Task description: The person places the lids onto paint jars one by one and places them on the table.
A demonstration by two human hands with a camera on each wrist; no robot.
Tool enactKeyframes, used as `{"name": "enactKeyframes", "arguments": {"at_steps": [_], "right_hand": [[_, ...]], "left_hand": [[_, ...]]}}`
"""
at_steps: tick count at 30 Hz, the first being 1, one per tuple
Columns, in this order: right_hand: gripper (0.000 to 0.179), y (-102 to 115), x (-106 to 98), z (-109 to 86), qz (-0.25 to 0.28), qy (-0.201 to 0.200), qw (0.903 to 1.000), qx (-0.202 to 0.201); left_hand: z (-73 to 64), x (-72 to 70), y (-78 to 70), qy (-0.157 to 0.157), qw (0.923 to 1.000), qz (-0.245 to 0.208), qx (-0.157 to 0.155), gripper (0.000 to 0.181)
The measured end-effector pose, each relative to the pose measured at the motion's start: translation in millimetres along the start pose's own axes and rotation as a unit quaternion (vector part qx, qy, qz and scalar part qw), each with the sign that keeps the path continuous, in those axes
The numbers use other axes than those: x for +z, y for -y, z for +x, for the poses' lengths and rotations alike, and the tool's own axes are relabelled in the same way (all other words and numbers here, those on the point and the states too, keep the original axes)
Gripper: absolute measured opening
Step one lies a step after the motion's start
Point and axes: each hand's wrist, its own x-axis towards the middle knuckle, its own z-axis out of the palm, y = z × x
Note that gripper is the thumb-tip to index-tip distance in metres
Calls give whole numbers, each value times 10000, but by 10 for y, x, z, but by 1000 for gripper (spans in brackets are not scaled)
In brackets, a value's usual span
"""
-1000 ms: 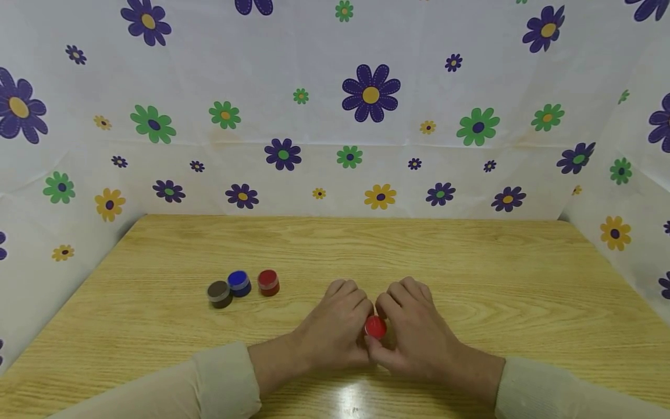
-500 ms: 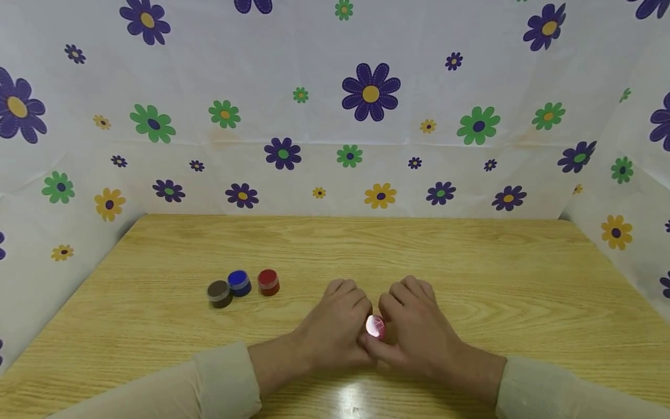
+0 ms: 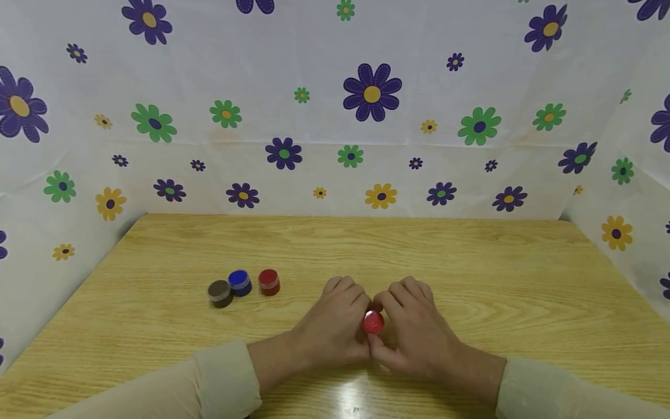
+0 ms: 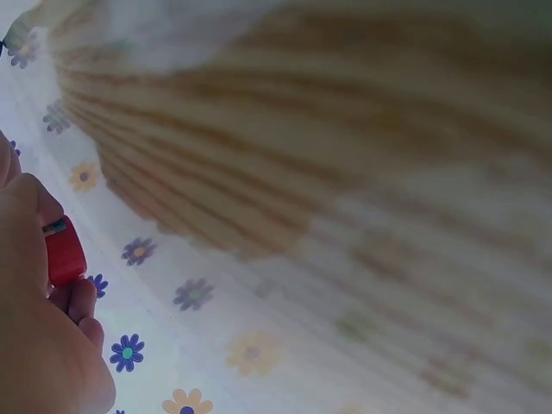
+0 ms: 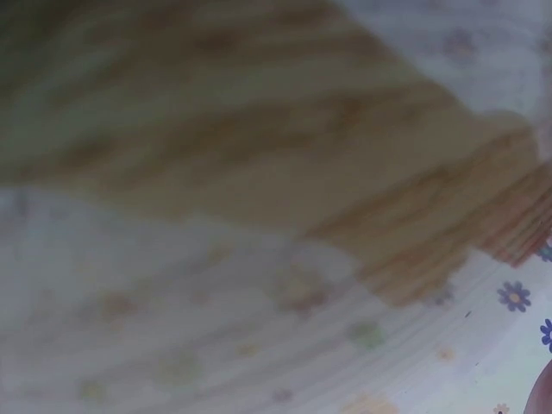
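In the head view my left hand [image 3: 335, 326] and right hand [image 3: 413, 329] meet low, right of centre. Between them sits a small red jar [image 3: 373, 322] with a round, glossy top facing up. The right thumb presses its near edge while the right index finger curls by its far side. Curled left fingers grip it from the left and hide its lower part. The left wrist view shows the red jar [image 4: 65, 254] side-on, pinched among fingertips at the left edge. Only blurred surfaces and a sliver of hand [image 5: 542, 397] appear in the right wrist view.
Left of the hands stand a brown jar [image 3: 220, 294], a blue jar [image 3: 239, 283] right beside it, and a dark red jar [image 3: 269, 282] slightly apart. The wood-grain table [image 3: 445, 250] ends at a flower-printed cloth [image 3: 314, 122] behind and at both sides.
The red jar's top flashed bright with glare half a second ago and is red again, its angle altered. It has shifted slightly away and left; the right thumb and index finger have moved a little.
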Motion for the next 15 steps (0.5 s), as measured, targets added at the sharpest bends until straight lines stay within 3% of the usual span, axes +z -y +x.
{"name": "enactKeyframes", "arguments": {"at_steps": [15], "right_hand": [[25,1,-11,-2,-132,54,9999,71]], "left_hand": [[14,-4,-6,97,9998,131,105,36]]}}
